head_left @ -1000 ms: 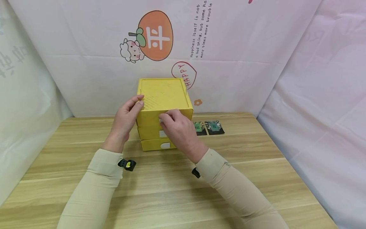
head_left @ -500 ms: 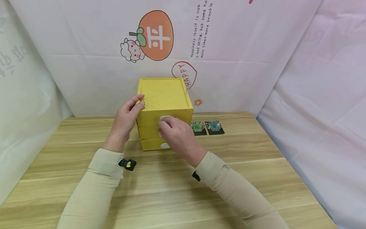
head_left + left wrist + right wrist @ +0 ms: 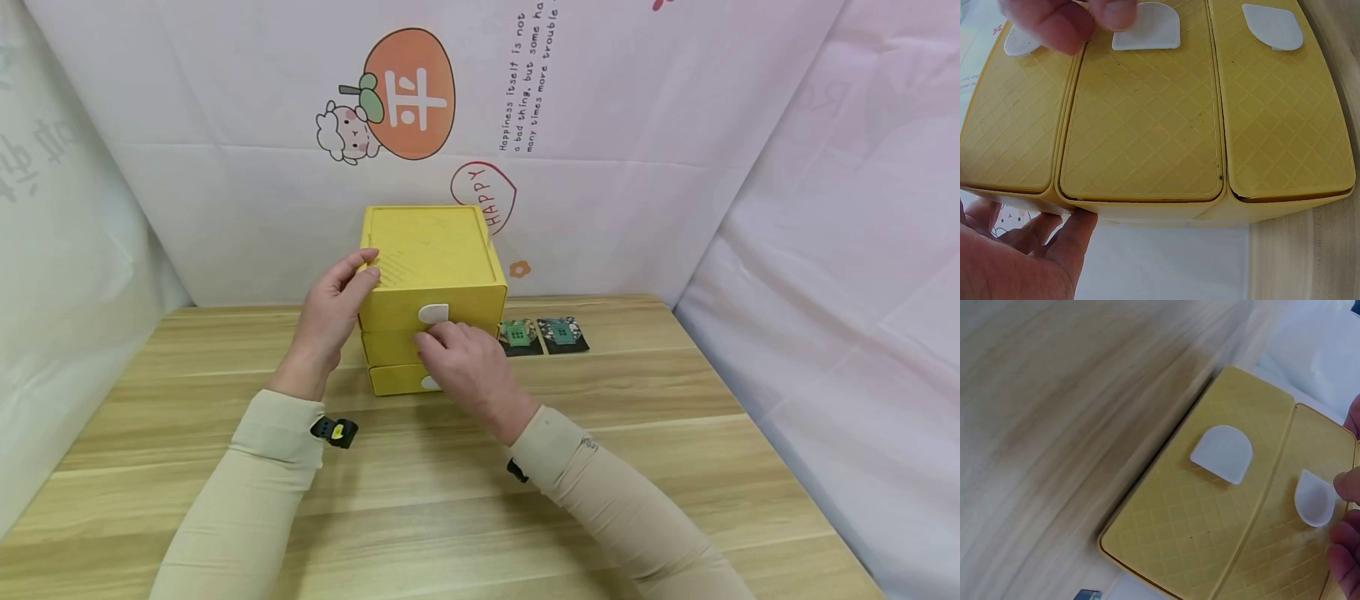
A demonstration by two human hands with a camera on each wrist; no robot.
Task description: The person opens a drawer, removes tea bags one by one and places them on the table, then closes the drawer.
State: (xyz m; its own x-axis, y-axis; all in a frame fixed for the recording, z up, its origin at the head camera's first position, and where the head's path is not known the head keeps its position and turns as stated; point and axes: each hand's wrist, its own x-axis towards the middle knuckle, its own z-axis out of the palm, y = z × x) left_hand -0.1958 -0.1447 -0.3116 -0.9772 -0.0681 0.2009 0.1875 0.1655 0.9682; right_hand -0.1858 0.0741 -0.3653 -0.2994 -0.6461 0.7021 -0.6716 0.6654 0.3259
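Observation:
A yellow cabinet [image 3: 431, 246] with three stacked drawers stands on the table. Each drawer front has a white rounded handle; the top handle [image 3: 433, 313] and part of the bottom handle [image 3: 430, 382] show in the head view. My left hand [image 3: 330, 304] rests against the cabinet's left side, fingertips at the upper edge; its fingers [image 3: 1072, 240] look fairly straight in the left wrist view. My right hand [image 3: 476, 367] is in front of the middle drawer, fingers loosely bent. Its fingertips are beside the middle handle [image 3: 1315, 499], without being closed round it. All drawers look pushed in.
Two dark cards [image 3: 562, 334] with green prints lie on the wooden table [image 3: 420, 517], right of the cabinet. A white printed cloth [image 3: 615, 208] hangs right behind it, and more cloth flanks the table on both sides.
My right hand has moved down from the top drawer's handle to the middle drawer, leaving the top handle uncovered. The left hand and the cabinet have stayed in place.

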